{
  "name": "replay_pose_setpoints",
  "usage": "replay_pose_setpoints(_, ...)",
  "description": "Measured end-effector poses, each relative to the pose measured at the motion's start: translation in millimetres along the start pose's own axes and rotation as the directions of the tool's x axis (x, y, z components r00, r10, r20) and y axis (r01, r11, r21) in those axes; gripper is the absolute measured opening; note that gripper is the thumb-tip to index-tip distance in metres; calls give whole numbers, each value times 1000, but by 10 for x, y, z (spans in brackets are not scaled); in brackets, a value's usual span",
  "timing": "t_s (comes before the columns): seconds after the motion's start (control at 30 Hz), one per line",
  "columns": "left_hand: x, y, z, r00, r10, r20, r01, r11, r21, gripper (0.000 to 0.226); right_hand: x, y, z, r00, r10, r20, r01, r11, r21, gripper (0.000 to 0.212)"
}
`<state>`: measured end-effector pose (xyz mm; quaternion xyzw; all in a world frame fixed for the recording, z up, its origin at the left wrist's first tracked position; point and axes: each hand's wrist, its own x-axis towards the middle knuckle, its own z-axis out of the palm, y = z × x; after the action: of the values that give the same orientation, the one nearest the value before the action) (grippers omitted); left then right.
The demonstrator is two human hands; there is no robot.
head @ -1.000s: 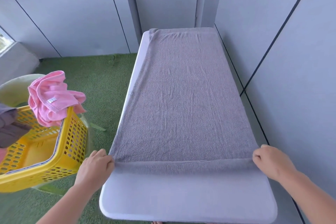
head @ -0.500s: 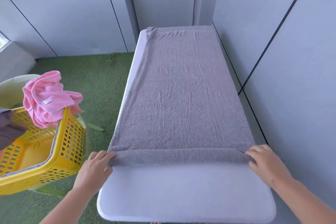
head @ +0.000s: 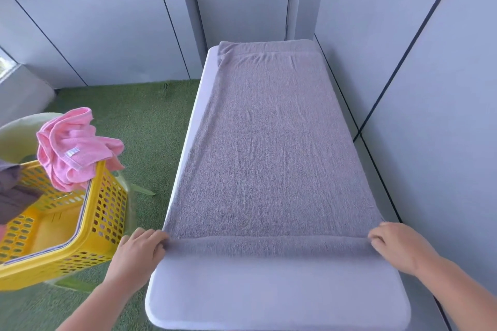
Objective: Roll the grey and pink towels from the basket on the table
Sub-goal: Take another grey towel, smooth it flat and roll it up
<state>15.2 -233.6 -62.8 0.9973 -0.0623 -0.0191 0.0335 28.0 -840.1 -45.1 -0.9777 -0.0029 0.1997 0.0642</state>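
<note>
- the bare near end of the counter lies under my wrists, so i have room to lean my weight forward as i push.
- my left hand and right hand each sit at one end of the roll, fingers curled over it and gripping the cloth, nothing else in either.
- the roll is thin and looks even from side to side. i judge this is the start of the grey towel, so tightness set here decides the whole bundle.
- to do it well i would tuck my fingertips under, pull back a little to snug the core, then push both ends forward at one pace so neither side runs ahead.
- the basket stands on the green floor just beside my left hand, with the pink towel draped over its rim. i should mind my elbow there.
- ahead, the flat stretch of towel covers most of the counter. its left edge hangs slightly over the side, so i would steer the roll straight and nudge that edge in.
- a few faint creases run lengthwise; flattening them before the roll reaches them should stop lumps.
- the far hem lies at the counter's far end against the wall, a little bunched at its left corner, so the last turn will want care.
</note>
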Motion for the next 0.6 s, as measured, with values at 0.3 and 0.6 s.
replay_pose_setpoints(0.3,70,118,71,994,-87,-69,70,975,-211,17,-57,-91,140,965,16,-263,43,975,217,36)
replay_pose_setpoints(0.6,61,69,114,1000,6,-4,-6,999,-43,39,0,-36,143,962,24,-272,-26,1000,-2,17)
